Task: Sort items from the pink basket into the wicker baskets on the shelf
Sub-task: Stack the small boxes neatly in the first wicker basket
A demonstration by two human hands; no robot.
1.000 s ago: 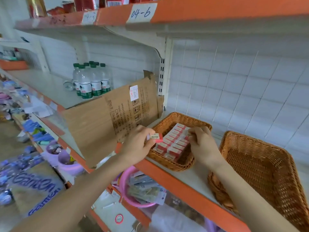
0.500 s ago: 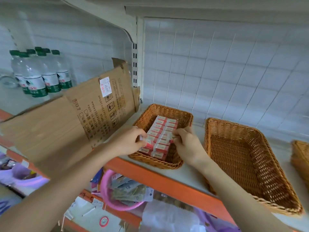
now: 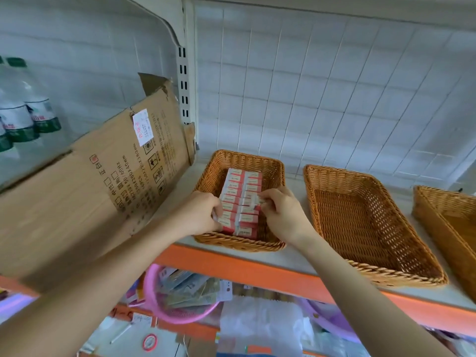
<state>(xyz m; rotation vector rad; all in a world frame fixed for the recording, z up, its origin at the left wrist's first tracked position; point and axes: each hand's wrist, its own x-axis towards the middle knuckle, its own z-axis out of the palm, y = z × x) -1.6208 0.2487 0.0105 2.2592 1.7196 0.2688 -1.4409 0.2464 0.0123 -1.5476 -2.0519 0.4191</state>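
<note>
A small wicker basket (image 3: 224,161) on the shelf holds two rows of small red-and-white boxes (image 3: 243,194). My left hand (image 3: 199,215) pinches one small box at the left row's near end, inside the basket. My right hand (image 3: 282,212) has its fingers curled on a box in the right row. Below the shelf edge, the pink basket (image 3: 154,292) holds several flat packets.
A larger empty wicker basket (image 3: 360,228) stands right of the small one, and a third basket (image 3: 448,212) shows at the right edge. A flattened cardboard sheet (image 3: 98,181) leans at the left. Water bottles (image 3: 23,112) stand behind it. The orange shelf edge (image 3: 257,271) runs below.
My left hand carried the small box from beside the basket down into the left row. The view swung right and down, and my right hand stayed on the right row.
</note>
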